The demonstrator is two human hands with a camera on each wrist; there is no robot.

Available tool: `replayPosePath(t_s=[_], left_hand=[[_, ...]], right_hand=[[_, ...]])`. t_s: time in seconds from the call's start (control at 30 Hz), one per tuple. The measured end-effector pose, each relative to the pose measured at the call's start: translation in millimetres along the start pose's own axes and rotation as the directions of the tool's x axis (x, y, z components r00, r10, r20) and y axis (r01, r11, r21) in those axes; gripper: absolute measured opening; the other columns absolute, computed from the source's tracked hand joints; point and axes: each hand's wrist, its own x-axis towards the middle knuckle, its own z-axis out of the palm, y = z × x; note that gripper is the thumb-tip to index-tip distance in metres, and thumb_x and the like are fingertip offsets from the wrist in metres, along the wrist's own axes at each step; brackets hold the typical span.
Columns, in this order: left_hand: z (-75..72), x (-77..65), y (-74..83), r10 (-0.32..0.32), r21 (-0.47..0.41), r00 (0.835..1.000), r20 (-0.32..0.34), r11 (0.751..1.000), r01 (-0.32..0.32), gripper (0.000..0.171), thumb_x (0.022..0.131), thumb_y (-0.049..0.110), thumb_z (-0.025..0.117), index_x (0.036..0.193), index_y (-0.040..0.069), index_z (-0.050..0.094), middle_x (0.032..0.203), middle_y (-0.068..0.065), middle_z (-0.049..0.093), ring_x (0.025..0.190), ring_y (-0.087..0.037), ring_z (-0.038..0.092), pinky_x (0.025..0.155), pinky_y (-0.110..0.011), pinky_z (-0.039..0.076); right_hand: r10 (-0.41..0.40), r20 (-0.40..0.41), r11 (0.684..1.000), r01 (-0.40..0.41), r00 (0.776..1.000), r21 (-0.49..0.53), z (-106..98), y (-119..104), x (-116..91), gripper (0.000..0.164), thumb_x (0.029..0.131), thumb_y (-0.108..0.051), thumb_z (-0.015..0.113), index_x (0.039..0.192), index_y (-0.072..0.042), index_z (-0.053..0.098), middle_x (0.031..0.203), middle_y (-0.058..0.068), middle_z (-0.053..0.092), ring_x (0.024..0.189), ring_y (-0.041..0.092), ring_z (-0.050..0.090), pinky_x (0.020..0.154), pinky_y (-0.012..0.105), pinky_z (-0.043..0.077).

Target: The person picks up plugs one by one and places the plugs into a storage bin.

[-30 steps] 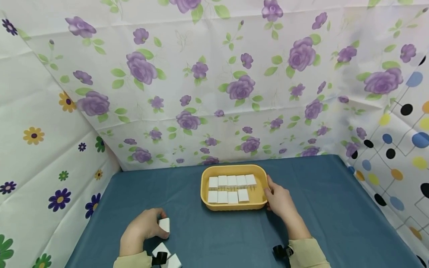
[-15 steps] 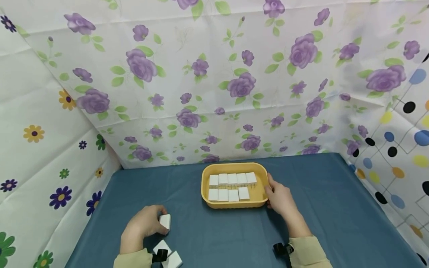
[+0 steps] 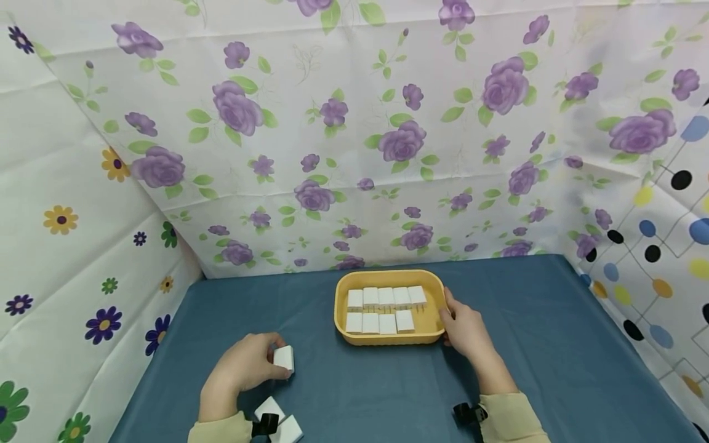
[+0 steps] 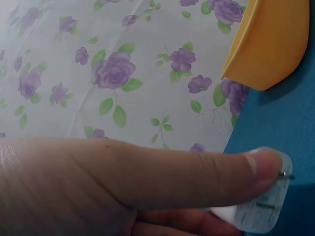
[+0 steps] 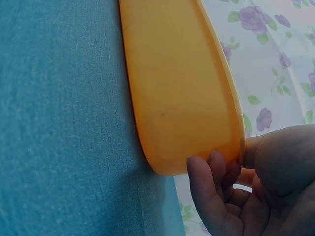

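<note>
My left hand [image 3: 244,366] pinches a white plug-in charger [image 3: 284,358] between thumb and fingers, left of the tray. The left wrist view shows its end face [image 4: 261,215] with two metal prongs and faint print, the thumb lying along it. At the right end of the yellow tray [image 3: 382,339], my right hand [image 3: 467,329] grips the rim, thumb at the inside and fingers curled under the outer wall [image 5: 179,98]. Inside the tray, white chargers lie in two rows: several in the back row [image 3: 385,298] and several in the front row [image 3: 379,323], prongs showing between rows.
Two more white blocks, one [image 3: 269,408] partly behind the other [image 3: 288,429], lie by the left wrist, overlapped by its black wrist camera [image 3: 266,424]. A blue cloth [image 3: 354,394] covers the table. Flowered and dotted sheets [image 3: 354,141] stand at the back and sides.
My left hand has moved a little right and toward the back with the charger, which is now tilted. The right hand stays on the tray's rim.
</note>
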Motion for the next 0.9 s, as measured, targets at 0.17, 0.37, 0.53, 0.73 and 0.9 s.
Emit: replayPosePath(t_s=[0.17,0.37,0.53,0.73,0.9], left_hand=[[0.5,-0.5,8.4,0.065,-0.055,0.998,-0.028,0.996,-0.066,0.037,0.082,0.024,0.094,0.113,0.016,0.077,0.075,0.000,0.062,0.063,-0.019,0.057,0.058,-0.037,0.045],[-3.1,-4.7,30.3,0.226,-0.059,0.973,-0.039,0.972,-0.228,0.041,0.085,0.024,0.092,0.122,0.016,0.076,0.082,0.008,0.065,0.070,-0.014,0.060,0.063,-0.036,0.051],[0.3,-5.5,53.5,0.343,-0.048,0.938,-0.039,0.937,-0.345,0.044,0.087,0.026,0.091,0.128,0.017,0.075,0.089,0.012,0.068,0.075,-0.008,0.062,0.065,-0.033,0.053],[15.2,4.6,83.7,0.409,-0.017,0.912,-0.026,0.912,-0.410,0.046,0.086,0.031,0.092,0.127,0.018,0.076,0.089,0.014,0.067,0.075,-0.007,0.062,0.065,-0.030,0.053],[32.9,20.6,115.9,0.492,-0.014,0.870,-0.021,0.870,-0.493,0.050,0.087,0.038,0.090,0.131,0.019,0.075,0.091,0.015,0.067,0.075,-0.003,0.062,0.066,-0.027,0.053]], right_hand=[[0.002,0.000,1.000,-0.002,1.000,-0.016,-0.7,-0.9,-0.3,0.062,0.114,-0.023,0.048,0.171,-0.011,0.027,0.089,0.013,0.064,0.064,0.022,0.064,0.058,0.035,0.059],[0.004,0.003,1.000,-0.004,1.000,-0.021,-0.8,-2.0,-0.4,0.062,0.114,-0.023,0.048,0.171,-0.011,0.026,0.086,0.012,0.063,0.062,0.022,0.064,0.057,0.035,0.058],[0.000,-0.003,1.000,0.000,1.000,-0.021,-0.8,-1.2,-0.4,0.062,0.114,-0.023,0.048,0.171,-0.011,0.026,0.086,0.012,0.063,0.062,0.022,0.064,0.057,0.035,0.058],[-0.011,-0.006,1.000,0.011,1.000,-0.020,-0.4,0.1,-1.3,0.062,0.114,-0.023,0.048,0.171,-0.010,0.027,0.084,0.011,0.063,0.061,0.022,0.063,0.056,0.035,0.058],[-0.018,-0.006,1.000,0.018,1.000,-0.013,-0.1,-0.1,-1.6,0.062,0.114,-0.023,0.048,0.171,-0.011,0.026,0.083,0.011,0.062,0.061,0.023,0.063,0.056,0.035,0.058]])
